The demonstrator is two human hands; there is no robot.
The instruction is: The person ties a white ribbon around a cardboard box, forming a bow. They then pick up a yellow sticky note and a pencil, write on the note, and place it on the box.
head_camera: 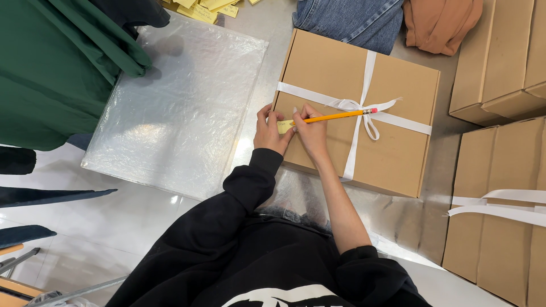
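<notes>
A brown cardboard box (392,85) tied with a white ribbon (364,108) and bow lies in front of me. My right hand (311,129) grips a yellow pencil (335,116) with its tip on a small yellow sticky note (284,125) on the box's near left corner. My left hand (268,132) presses on the note and the box edge, holding them steady.
A clear plastic sheet (176,108) lies to the left. Green cloth (51,68) is at far left, folded jeans (352,20) and orange cloth (438,23) at the top. More cardboard boxes (500,57) stand at right, one with ribbon (500,204). Yellow notes (199,8) lie at top.
</notes>
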